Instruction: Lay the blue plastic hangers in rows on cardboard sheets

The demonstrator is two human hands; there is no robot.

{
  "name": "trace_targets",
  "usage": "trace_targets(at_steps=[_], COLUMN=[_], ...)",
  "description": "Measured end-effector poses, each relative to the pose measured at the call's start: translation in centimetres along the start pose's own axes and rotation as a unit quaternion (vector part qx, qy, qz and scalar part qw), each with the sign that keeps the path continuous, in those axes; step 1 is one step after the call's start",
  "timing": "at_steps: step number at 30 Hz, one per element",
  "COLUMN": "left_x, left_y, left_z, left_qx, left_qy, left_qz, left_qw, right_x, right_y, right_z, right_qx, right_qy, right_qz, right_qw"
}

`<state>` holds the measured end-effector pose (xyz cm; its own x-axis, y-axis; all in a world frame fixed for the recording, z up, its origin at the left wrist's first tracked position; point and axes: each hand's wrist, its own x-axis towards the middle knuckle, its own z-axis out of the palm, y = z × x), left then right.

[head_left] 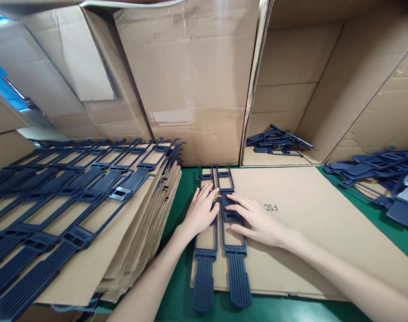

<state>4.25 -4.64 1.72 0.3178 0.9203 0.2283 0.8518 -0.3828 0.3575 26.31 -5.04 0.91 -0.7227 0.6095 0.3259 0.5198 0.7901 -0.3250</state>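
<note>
Two long dark blue plastic frames with ribbed, rounded ends lie side by side on a flat cardboard sheet (pixel 291 264). My left hand (pixel 200 208) rests on the left plastic frame (pixel 204 277), its fingers stretched out and covering the middle of that piece. On the right plastic frame (pixel 239 277) lies my right hand (pixel 256 219), with fingers extended over its middle part and the thumb apart from them. Both ribbed ends stick out past the sheet's near edge. The hooked far ends of the pieces point away from me.
At left, a tall stack of cardboard sheets (pixel 137 250) carries rows of similar plastic frames (pixel 76 237). An open cardboard box (pixel 291 58) behind holds a loose pile of dark parts (pixel 274 142). More dark pieces (pixel 375 172) lie at the right on the green table (pixel 177 286).
</note>
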Motion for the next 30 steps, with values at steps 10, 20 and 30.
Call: trace_targets(at_steps=[10, 20, 30], left_x=[0.00, -0.02, -0.03], left_y=[0.85, 0.72, 0.60], left_z=[0.07, -0.09, -0.17], left_qx=[-0.004, -0.012, -0.002], left_qy=[0.021, 0.024, 0.037], left_qz=[-0.019, -0.018, -0.013], left_qw=[1.000, 0.999, 0.999], right_x=[0.09, 0.03, -0.15], right_y=[0.91, 0.68, 0.48], right_z=[-0.03, 0.53, 0.49], right_qx=[0.009, -0.005, -0.005], right_qy=[0.019, 0.052, 0.046], right_qz=[-0.030, -0.026, -0.017], right_qw=[0.999, 0.998, 0.999])
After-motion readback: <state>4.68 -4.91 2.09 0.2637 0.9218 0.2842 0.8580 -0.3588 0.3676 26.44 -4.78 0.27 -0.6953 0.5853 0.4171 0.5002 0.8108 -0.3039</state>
